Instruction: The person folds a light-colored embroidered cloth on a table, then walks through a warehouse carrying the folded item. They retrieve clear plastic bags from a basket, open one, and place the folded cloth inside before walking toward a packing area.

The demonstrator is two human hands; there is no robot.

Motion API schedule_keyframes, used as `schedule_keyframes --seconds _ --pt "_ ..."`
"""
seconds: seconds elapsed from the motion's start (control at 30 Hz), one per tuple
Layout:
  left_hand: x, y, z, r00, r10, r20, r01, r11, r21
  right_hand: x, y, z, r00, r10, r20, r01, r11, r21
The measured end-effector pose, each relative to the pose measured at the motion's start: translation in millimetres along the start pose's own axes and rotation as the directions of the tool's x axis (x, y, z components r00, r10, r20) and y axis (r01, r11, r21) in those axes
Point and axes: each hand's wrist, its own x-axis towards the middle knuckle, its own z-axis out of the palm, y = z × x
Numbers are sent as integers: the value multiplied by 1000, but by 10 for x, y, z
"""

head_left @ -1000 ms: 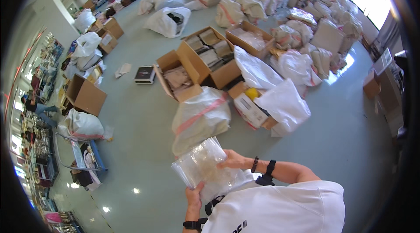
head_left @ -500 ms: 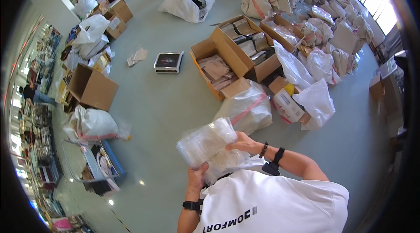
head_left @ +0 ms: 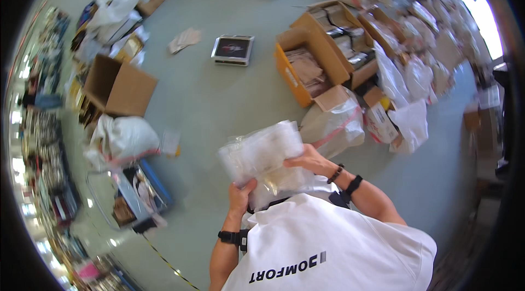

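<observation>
The person held a clear plastic bag [head_left: 262,154] up in front of the chest, above the grey floor [head_left: 219,99]. The bag was puffy and see-through, with pale, soft things packed inside. Its long side ran from left to right, and the right end sat a bit higher and farther away than the left end. A second floppy part of clear plastic hung below it, close to the white shirt [head_left: 328,247].

The left hand [head_left: 240,195] held the bag from below, near its left end. Its fingers were curled shut on the plastic, with the thumb pointing up against the bag. A black watch sat on that wrist.

The right hand [head_left: 309,159] lay on the near right side of the bag. Its fingers were partly spread and pressed on the plastic, holding it there. Two dark bands sat on that wrist.

Far from the hands, on the floor, stood an open brown box [head_left: 311,67] with packets in it. Just beside the box, nearer to the person, lay a big stuffed plastic sack [head_left: 336,127] with a pink band. To the left stood an empty brown box [head_left: 117,86] on its side. A small flat dark box [head_left: 233,49] lay alone on the floor, far away.
</observation>
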Motion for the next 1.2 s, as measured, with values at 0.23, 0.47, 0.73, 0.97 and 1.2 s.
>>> schedule_keyframes --seconds 0.23,0.47,0.73,0.97,1.2 --pt "817 855 -24 959 -69 276 145 953 -267 818 -176 -200 983 -184 -7 182 977 -113" --pt "2358 1491 343 860 -137 492 51 982 183 1460 -431 -633 900 -321 -295 298 947 -121" --pt "3229 1737 1201 616 -316 721 -66 892 448 904 -276 -533 666 7 -746 327 896 301" --pt "2963 1539 1882 185 -543 819 -362 737 571 206 -33 350 407 278 -870 434 780 452" --pt "1955 895 2569 30 -846 532 -477 456 751 -592 955 637 67 349 -935 462 819 339"
